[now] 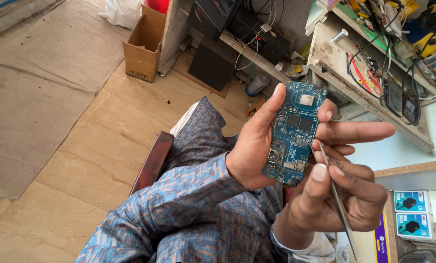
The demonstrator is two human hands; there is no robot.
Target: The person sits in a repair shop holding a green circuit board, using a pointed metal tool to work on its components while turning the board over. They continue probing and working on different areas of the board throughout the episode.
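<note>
My left hand [257,141] holds a blue phone circuit board [293,134] upright, thumb on its left edge and fingers behind it. The board carries black chips and a small white square part near its top. My right hand [342,195] sits just below and to the right, pinching metal tweezers [336,197]. The tweezer tips point up and touch the board's right edge near the lower half. Both arms wear a blue patterned sleeve.
A wooden workbench [332,58] at upper right is cluttered with cables, tools and a phone [411,104]. Small white boxes [417,214] lie at lower right. A cardboard box [142,46] and black electronics [210,65] stand on the tiled floor; a brown chair arm [152,163] is at my left.
</note>
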